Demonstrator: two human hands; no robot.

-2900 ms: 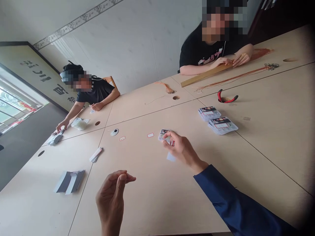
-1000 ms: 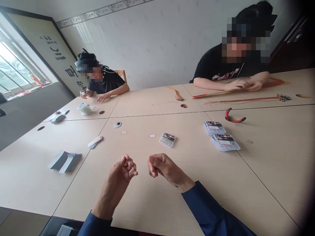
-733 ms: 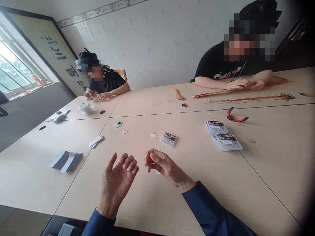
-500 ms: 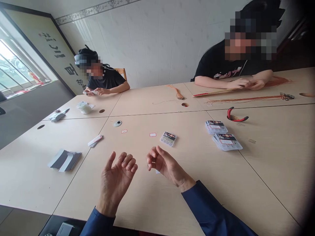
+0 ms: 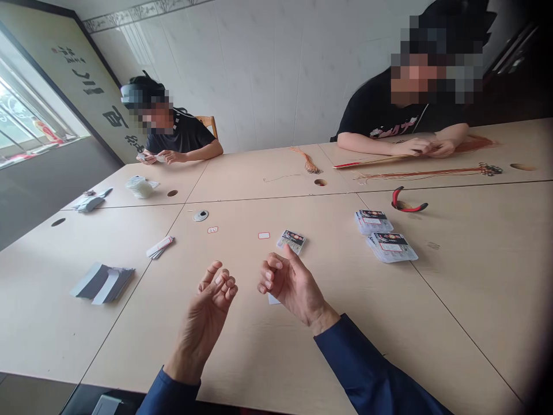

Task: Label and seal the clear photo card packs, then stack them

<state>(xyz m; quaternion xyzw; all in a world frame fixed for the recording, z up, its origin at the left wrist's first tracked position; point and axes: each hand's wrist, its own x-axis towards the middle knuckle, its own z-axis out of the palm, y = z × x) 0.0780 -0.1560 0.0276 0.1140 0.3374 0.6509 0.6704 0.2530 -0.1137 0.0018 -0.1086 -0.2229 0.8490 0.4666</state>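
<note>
My right hand (image 5: 290, 282) hangs over the pale wooden table (image 5: 242, 351), fingers loosely curled, and holds nothing. Its raised index finger ends just short of a small clear plastic packet with a dark label (image 5: 292, 241). I cannot tell if they touch. A white paper slip (image 5: 273, 298) lies partly hidden under that hand. My left hand (image 5: 209, 305) is raised nearby, fingers half curled and apart, also holding nothing. A small red-edged label (image 5: 264, 235) lies beyond the gap between my hands.
Two larger plastic packets (image 5: 383, 240) and red-handled pliers (image 5: 408, 206) lie to the right. Grey paper stacks (image 5: 101, 283) and white slips (image 5: 159, 247) lie to the left. Two co-workers sit opposite; one's hands (image 5: 419, 147) rest on a wooden strip (image 5: 367, 161), beside orange cords (image 5: 427, 172).
My right hand has moved forward, its index finger now reaching toward the small packet. The packet sits at a slightly different angle in the view, which has swung a little.
</note>
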